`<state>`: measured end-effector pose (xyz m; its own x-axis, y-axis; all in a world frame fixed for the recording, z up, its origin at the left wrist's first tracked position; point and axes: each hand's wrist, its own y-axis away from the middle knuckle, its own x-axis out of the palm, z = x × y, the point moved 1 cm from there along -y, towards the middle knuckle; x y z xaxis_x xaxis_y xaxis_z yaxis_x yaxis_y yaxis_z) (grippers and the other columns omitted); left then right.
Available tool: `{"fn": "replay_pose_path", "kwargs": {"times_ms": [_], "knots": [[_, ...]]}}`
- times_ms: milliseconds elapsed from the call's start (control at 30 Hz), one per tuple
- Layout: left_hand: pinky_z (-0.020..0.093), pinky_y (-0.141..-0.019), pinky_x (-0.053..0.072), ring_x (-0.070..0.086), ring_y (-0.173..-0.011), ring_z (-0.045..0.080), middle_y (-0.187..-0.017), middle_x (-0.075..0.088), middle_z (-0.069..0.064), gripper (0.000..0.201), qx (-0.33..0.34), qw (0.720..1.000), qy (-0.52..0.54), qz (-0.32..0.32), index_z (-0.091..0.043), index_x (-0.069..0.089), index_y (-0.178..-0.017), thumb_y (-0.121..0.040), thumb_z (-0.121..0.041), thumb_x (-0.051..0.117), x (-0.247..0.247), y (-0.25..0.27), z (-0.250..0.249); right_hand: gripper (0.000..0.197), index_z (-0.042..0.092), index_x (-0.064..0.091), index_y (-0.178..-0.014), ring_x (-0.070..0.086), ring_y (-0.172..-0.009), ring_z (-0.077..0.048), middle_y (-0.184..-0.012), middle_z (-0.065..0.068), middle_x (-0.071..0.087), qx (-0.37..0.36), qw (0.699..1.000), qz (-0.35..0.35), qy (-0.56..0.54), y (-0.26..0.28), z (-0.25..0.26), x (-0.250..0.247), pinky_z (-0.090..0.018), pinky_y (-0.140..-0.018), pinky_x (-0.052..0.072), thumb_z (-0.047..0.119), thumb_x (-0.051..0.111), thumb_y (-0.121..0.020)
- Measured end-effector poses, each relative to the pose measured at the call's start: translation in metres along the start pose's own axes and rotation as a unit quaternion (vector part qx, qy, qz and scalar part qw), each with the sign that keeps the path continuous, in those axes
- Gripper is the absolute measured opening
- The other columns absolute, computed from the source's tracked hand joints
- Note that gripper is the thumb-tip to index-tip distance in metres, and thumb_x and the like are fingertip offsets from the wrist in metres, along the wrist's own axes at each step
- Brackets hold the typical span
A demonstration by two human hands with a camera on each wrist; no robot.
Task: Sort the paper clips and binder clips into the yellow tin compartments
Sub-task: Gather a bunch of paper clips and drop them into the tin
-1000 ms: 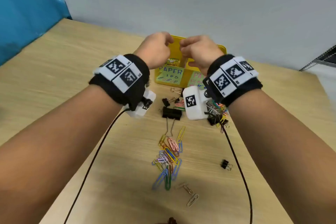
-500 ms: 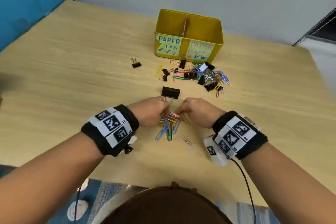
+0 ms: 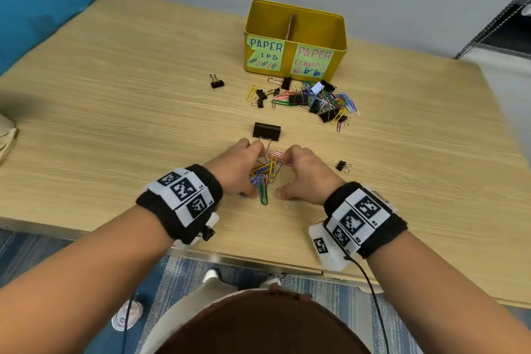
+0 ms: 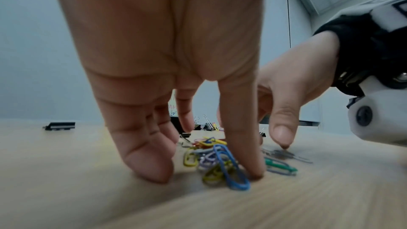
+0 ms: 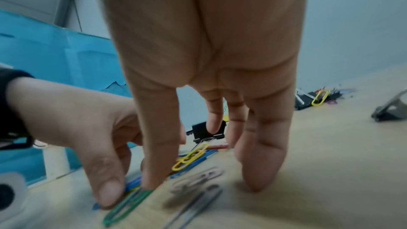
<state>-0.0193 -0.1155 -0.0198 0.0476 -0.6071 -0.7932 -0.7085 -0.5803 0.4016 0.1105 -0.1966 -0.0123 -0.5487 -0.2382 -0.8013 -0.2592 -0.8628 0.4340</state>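
A pile of coloured paper clips (image 3: pixel 268 174) lies near the table's front edge. My left hand (image 3: pixel 244 178) and right hand (image 3: pixel 290 178) stand on either side of it with fingers pointing down. In the left wrist view the left hand (image 4: pixel 202 171) has fingertips and thumb on the table around the paper clips (image 4: pixel 220 163). In the right wrist view the right hand (image 5: pixel 203 180) brackets silver clips (image 5: pixel 198 178), its thumb on a green clip (image 5: pixel 125 206). Neither hand lifts anything. The yellow tin (image 3: pixel 296 20), labelled for clips and clamps, stands at the back.
A large black binder clip (image 3: pixel 266 131) lies just beyond the hands. A mixed heap of binder and paper clips (image 3: pixel 313 99) sits in front of the tin. Single small binder clips lie at the left (image 3: pixel 217 84) and right (image 3: pixel 342 166). The table edge is close below my wrists.
Both hands came down from the tin to the near pile of paper clips. Since half a second ago they have drawn the clips into a tighter bunch.
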Motion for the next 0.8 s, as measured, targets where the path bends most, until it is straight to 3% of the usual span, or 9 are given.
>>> {"fn": "replay_pose_path", "kwargs": {"times_ms": [67,133,233,400,500,600,667,733,800], "knots": [[0.035,-0.095,0.045,0.048,-0.114,0.025,-0.126,0.041,0.009,0.089,-0.017,1.000,0.003,-0.002,-0.014,0.036,-0.134,-0.060,-0.018,0.085,-0.002,0.002,0.001,0.095,0.015,0.032,-0.138,0.044,-0.118,-0.028,-0.128,-0.010,0.039,0.015,1.000,-0.009,0.015,0.000,-0.003,0.000,-0.035,-0.099,0.043,0.033,0.083,-0.061],[0.031,-0.088,0.046,0.049,-0.107,0.023,-0.124,0.043,0.010,0.083,-0.027,1.000,-0.002,-0.001,-0.012,0.038,-0.131,-0.061,-0.014,0.083,-0.002,0.001,-0.002,0.099,0.019,0.030,-0.142,0.039,-0.123,-0.031,-0.131,-0.010,0.036,0.020,0.999,-0.010,0.040,-0.002,0.000,0.003,-0.039,-0.104,0.040,0.036,0.084,-0.060],[0.028,-0.080,0.042,0.051,-0.103,0.023,-0.121,0.049,0.012,0.061,-0.022,1.000,0.004,-0.019,-0.007,0.047,-0.122,-0.067,-0.003,0.075,0.002,-0.006,-0.008,0.076,0.020,0.047,-0.130,0.044,-0.119,-0.032,-0.125,-0.010,0.042,-0.010,0.999,-0.013,0.038,-0.014,0.007,0.007,-0.039,-0.102,0.042,0.028,0.082,-0.063],[0.028,-0.081,0.043,0.058,-0.106,0.027,-0.114,0.063,0.013,0.035,-0.012,0.997,0.011,-0.072,-0.005,0.061,-0.111,-0.077,-0.006,0.068,-0.006,-0.018,-0.010,0.044,0.011,0.059,-0.117,0.054,-0.111,-0.031,-0.120,-0.016,0.054,-0.043,0.997,-0.056,0.038,-0.028,0.013,0.002,-0.031,-0.093,0.042,0.014,0.072,-0.076],[0.031,-0.085,0.046,0.059,-0.104,0.026,-0.111,0.065,0.013,0.023,-0.012,0.993,0.018,-0.120,-0.006,0.066,-0.105,-0.081,-0.003,0.064,-0.014,-0.026,-0.010,0.027,0.008,0.066,-0.108,0.058,-0.108,-0.030,-0.115,-0.016,0.063,-0.031,0.994,-0.103,0.022,-0.037,0.014,-0.004,-0.033,-0.091,0.045,0.009,0.066,-0.080],[0.028,-0.083,0.046,0.061,-0.101,0.024,-0.108,0.067,0.011,0.024,-0.017,0.992,0.028,-0.123,-0.008,0.070,-0.103,-0.080,-0.002,0.065,-0.017,-0.028,-0.003,0.021,0.005,0.069,-0.103,0.063,-0.089,-0.029,-0.092,-0.012,0.066,-0.017,0.996,-0.086,-0.017,-0.045,0.008,-0.006,-0.040,-0.086,0.054,0.007,0.065,-0.082],[0.023,-0.075,0.047,0.062,-0.087,0.021,-0.099,0.065,0.006,0.026,-0.032,0.992,0.055,-0.109,-0.007,0.070,-0.104,-0.079,-0.003,0.068,-0.021,-0.028,0.006,0.015,0.001,0.068,-0.096,0.058,-0.071,-0.024,-0.070,-0.003,0.054,0.005,0.995,-0.053,-0.080,-0.048,0.000,-0.009,-0.039,-0.076,0.056,0.004,0.066,-0.082],[0.018,-0.059,0.052,0.059,-0.061,0.014,-0.081,0.062,0.002,0.028,-0.051,0.985,0.138,-0.089,-0.003,0.069,-0.105,-0.077,0.001,0.069,-0.024,-0.030,0.017,0.007,0.005,0.064,-0.079,0.055,-0.051,-0.018,-0.060,-0.002,0.051,0.036,0.983,-0.011,-0.178,-0.050,-0.009,-0.015,-0.030,-0.057,0.055,-0.001,0.064,-0.083],[0.014,-0.047,0.052,0.057,-0.044,0.007,-0.069,0.059,0.002,0.027,-0.064,0.960,0.263,-0.066,0.004,0.066,-0.102,-0.076,0.010,0.067,-0.029,-0.033,0.024,0.022,0.009,0.058,-0.068,0.054,-0.036,-0.009,-0.048,-0.001,0.056,0.041,0.965,0.006,-0.259,-0.053,-0.016,-0.025,-0.020,-0.043,0.051,-0.006,0.063,-0.083]]}}
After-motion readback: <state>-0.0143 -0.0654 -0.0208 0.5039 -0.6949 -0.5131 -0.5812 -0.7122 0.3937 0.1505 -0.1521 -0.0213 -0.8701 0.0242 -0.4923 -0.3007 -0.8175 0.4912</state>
